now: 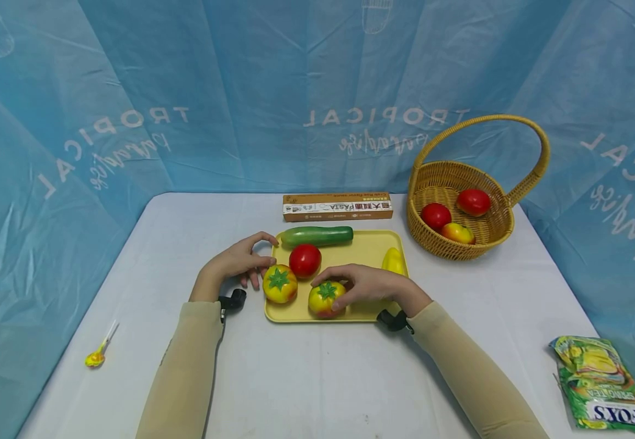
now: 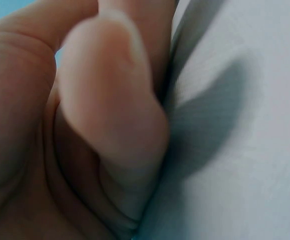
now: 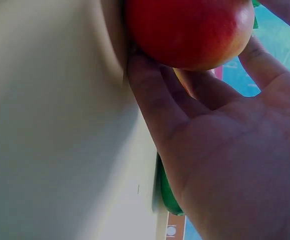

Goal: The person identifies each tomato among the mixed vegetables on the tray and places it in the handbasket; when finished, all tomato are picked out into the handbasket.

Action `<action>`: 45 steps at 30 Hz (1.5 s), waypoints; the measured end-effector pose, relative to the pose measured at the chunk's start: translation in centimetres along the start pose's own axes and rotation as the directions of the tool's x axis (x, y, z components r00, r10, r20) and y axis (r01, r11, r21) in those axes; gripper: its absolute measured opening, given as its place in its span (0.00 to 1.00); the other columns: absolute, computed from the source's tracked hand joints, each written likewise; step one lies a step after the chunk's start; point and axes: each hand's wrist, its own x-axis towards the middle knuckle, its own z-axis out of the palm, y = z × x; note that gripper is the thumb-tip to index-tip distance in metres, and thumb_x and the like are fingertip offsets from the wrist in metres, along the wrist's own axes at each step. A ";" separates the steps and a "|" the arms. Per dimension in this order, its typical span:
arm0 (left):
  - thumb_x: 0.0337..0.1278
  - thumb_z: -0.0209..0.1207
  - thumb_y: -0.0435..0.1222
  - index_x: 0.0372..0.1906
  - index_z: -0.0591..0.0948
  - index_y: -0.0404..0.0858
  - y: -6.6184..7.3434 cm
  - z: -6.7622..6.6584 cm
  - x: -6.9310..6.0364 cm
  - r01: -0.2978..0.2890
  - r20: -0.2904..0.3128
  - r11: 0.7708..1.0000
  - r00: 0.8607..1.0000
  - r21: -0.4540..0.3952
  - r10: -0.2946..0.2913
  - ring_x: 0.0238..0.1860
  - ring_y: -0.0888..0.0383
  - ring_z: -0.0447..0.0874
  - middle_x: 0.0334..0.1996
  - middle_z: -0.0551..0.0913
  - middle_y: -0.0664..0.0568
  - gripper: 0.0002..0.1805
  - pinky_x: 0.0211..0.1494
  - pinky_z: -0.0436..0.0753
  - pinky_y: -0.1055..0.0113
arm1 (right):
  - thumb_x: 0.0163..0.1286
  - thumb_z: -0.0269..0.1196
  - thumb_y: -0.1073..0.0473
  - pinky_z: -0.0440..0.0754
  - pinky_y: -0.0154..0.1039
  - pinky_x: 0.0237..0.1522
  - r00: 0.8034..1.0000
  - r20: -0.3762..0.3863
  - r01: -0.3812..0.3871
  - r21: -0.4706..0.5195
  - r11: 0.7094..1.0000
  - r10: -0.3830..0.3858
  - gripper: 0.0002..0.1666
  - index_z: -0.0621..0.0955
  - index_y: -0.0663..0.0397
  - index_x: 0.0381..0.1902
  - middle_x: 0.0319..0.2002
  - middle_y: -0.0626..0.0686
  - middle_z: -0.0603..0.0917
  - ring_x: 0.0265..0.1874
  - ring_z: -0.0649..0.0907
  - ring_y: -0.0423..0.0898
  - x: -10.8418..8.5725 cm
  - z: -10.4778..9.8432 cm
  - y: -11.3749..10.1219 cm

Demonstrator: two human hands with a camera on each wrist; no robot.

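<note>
My right hand (image 1: 364,283) holds a yellow-and-red tomato (image 1: 322,300) with a green star-shaped top, low at the front of the yellow tray (image 1: 364,244). In the right wrist view, its fingers curve around the tomato's red side (image 3: 189,32). My left hand (image 1: 239,261) is at the tray's left edge with loosely bent fingers; the left wrist view shows them close to the white tabletop, nothing visible between them. Beside it on the tray lies another yellow-and-red tomato (image 1: 280,284). A red tomato (image 1: 305,261), a green cucumber-like vegetable (image 1: 320,236) and a yellow fruit (image 1: 393,261) share the tray.
Behind the tray lies a pasta box (image 1: 337,207). A tall-handled wicker basket (image 1: 429,241) at the back right contains two red pieces and a yellow-red one. A lollipop (image 1: 97,355) lies left, a green FOX'S bag (image 1: 605,384) right. Blue curtains (image 1: 273,91) surround the table.
</note>
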 end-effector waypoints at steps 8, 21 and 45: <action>0.73 0.64 0.48 0.75 0.65 0.52 0.2 0.0 0.0 0.007 0.001 1.000 1.000 0.009 -0.007 0.18 0.52 0.88 0.28 0.86 0.46 0.32 0.22 0.80 0.69 | 0.70 0.73 0.54 0.75 0.46 0.70 1.000 -0.015 0.009 -0.004 1.000 -0.009 0.31 0.80 0.40 0.70 0.68 0.46 0.81 0.63 0.77 0.48 -0.1 0.0 -0.1; 0.73 0.64 0.47 0.73 0.66 0.52 0.1 0.0 0.1 0.010 0.002 1.000 1.000 0.003 -0.010 0.18 0.53 0.87 0.28 0.85 0.47 0.31 0.22 0.80 0.69 | 0.70 0.74 0.50 0.78 0.49 0.68 0.985 -0.167 0.035 0.004 0.999 -0.034 0.32 0.79 0.33 0.70 0.68 0.44 0.80 0.62 0.80 0.48 -2.4 -2.5 -1.0; 0.74 0.62 0.47 0.71 0.67 0.55 0.1 0.1 0.1 0.005 -0.014 1.000 1.000 -0.003 -0.005 0.19 0.50 0.88 0.28 0.86 0.46 0.27 0.21 0.79 0.69 | 0.75 0.70 0.50 0.83 0.26 0.55 0.743 -0.659 -0.008 0.163 0.987 0.115 0.37 0.72 0.41 0.78 0.74 0.52 0.74 0.63 0.79 0.48 -11.2 -10.2 1.7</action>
